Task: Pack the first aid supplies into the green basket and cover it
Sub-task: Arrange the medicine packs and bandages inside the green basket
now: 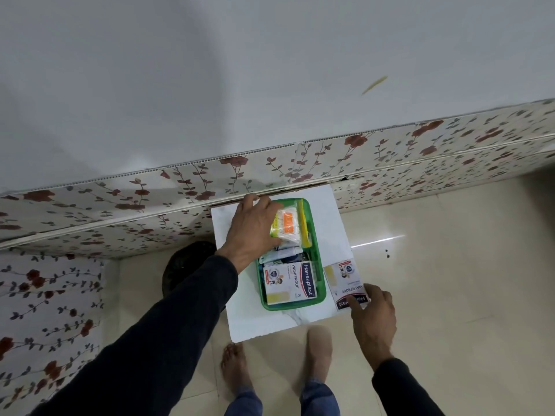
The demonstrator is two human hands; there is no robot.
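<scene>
Packing is the step in hand, and it looks close to done. The green rectangular plastic basket (319,291) stands near the middle of the small white square table (240,307), its far end toward the table's far edge. Inside, a white Hansaplast plaster box (289,284) lies flat at the near end, with small tubes and sachets behind it. The left hand (252,232) grips a clear packet of cotton buds with an orange label (286,225) and presses it into the basket's far end. The right hand (371,315), fingers loosely spread, touches a second white Hansaplast plaster box (345,280) lying at the table's right edge, not yet clearly gripped. The next move likely calls for lifting this box into the basket. No cover is visible.
</scene>
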